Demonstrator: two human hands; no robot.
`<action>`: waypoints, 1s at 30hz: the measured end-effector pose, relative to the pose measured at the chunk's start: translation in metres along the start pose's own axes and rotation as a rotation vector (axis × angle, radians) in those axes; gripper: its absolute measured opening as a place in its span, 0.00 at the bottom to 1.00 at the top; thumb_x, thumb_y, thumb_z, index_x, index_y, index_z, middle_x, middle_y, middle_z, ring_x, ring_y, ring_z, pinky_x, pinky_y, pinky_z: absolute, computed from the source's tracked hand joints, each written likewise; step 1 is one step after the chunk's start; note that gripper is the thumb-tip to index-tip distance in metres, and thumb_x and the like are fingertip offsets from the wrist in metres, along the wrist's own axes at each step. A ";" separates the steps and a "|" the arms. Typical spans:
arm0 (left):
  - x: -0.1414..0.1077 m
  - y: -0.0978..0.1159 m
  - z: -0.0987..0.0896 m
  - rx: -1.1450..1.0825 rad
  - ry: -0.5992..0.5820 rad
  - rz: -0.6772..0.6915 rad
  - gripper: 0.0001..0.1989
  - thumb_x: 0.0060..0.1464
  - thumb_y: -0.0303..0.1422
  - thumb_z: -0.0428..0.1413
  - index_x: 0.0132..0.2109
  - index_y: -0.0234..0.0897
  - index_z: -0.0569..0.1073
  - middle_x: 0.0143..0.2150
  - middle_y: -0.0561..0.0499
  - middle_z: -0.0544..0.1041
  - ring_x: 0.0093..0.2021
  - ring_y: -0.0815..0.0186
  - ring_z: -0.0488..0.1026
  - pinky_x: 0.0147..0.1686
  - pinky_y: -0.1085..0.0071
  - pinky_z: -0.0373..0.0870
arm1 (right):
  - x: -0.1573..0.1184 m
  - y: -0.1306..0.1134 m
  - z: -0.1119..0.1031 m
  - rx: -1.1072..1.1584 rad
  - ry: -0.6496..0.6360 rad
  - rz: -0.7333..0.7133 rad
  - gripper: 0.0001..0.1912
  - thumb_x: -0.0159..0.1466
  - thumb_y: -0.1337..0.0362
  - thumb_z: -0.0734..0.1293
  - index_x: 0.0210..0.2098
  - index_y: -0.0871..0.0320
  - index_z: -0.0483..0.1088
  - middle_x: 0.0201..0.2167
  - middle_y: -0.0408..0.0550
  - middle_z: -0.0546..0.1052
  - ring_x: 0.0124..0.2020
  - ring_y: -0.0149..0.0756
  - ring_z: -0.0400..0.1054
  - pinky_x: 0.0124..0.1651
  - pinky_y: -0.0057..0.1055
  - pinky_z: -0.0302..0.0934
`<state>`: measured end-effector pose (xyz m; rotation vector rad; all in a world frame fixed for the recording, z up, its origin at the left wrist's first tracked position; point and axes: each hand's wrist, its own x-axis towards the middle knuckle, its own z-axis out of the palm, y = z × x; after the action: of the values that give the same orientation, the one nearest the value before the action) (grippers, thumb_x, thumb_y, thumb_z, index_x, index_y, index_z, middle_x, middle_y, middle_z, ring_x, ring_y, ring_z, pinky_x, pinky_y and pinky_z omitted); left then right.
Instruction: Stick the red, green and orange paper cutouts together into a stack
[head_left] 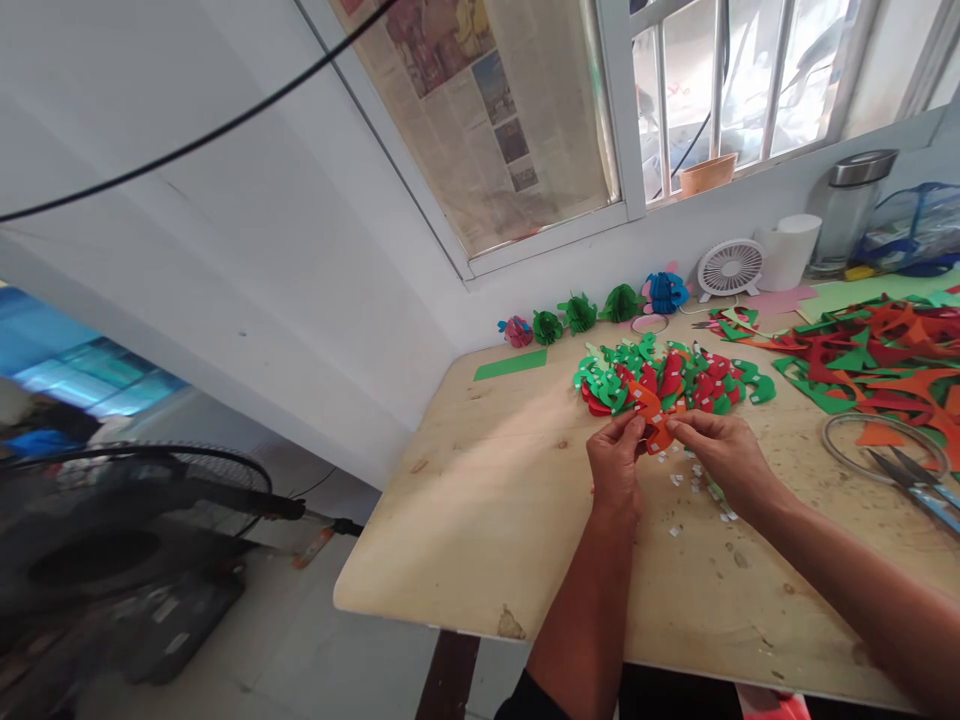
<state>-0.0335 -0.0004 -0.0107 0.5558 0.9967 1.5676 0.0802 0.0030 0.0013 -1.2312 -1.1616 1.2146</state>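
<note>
An orange paper cutout [657, 436] with small white squares on it is held up between my two hands, over the front of a pile. My left hand [616, 458] pinches its left edge. My right hand [721, 452] has thumb and forefinger closed at its right edge. Just behind lies the pile of red and green paper cutouts [634, 368], many bearing small white squares. Several loose white paper bits [675, 480] are scattered on the wooden table [480, 500] below and beside my right hand.
Paper scraps [885, 350], a metal ring [829, 440] and scissors [911, 482] lie at the right. Along the wall stand several folded paper figures [580, 313], a small white fan [731, 270] and a glass jar [851, 215]. A green paper strip [510, 365] lies near the back left edge.
</note>
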 end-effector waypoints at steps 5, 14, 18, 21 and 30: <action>-0.001 0.000 0.000 0.005 0.012 0.002 0.17 0.33 0.36 0.65 0.33 0.30 0.79 0.25 0.48 0.77 0.25 0.69 0.73 0.30 0.73 0.69 | 0.000 0.001 0.000 0.013 -0.002 -0.002 0.11 0.46 0.54 0.71 0.23 0.55 0.76 0.21 0.44 0.76 0.25 0.36 0.68 0.30 0.30 0.61; 0.002 -0.001 0.000 0.031 0.027 0.002 0.17 0.34 0.37 0.65 0.34 0.30 0.79 0.26 0.46 0.78 0.25 0.68 0.73 0.29 0.72 0.69 | -0.001 0.000 0.001 0.028 -0.001 -0.007 0.11 0.45 0.54 0.71 0.22 0.54 0.75 0.22 0.45 0.76 0.26 0.38 0.68 0.30 0.31 0.61; 0.003 -0.003 -0.001 0.020 0.030 0.011 0.18 0.33 0.37 0.65 0.33 0.30 0.79 0.25 0.47 0.77 0.24 0.69 0.72 0.29 0.73 0.68 | -0.001 0.001 0.002 0.032 -0.016 -0.016 0.13 0.46 0.51 0.71 0.23 0.55 0.75 0.22 0.46 0.76 0.25 0.38 0.68 0.29 0.31 0.61; 0.003 -0.003 -0.001 0.014 0.028 0.023 0.18 0.33 0.37 0.65 0.32 0.29 0.79 0.24 0.47 0.77 0.24 0.70 0.72 0.28 0.73 0.68 | 0.000 0.003 0.001 0.024 -0.036 -0.015 0.15 0.47 0.50 0.70 0.24 0.55 0.76 0.22 0.46 0.76 0.25 0.38 0.68 0.29 0.31 0.61; 0.002 -0.001 -0.001 0.002 0.039 0.002 0.15 0.34 0.35 0.64 0.31 0.30 0.78 0.23 0.48 0.76 0.24 0.71 0.71 0.26 0.75 0.66 | 0.003 0.009 -0.001 -0.177 -0.012 -0.118 0.15 0.51 0.51 0.67 0.26 0.56 0.76 0.26 0.47 0.78 0.30 0.40 0.70 0.35 0.32 0.62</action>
<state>-0.0342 0.0011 -0.0118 0.5300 1.0273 1.5846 0.0813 0.0056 -0.0078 -1.2678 -1.3553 1.0502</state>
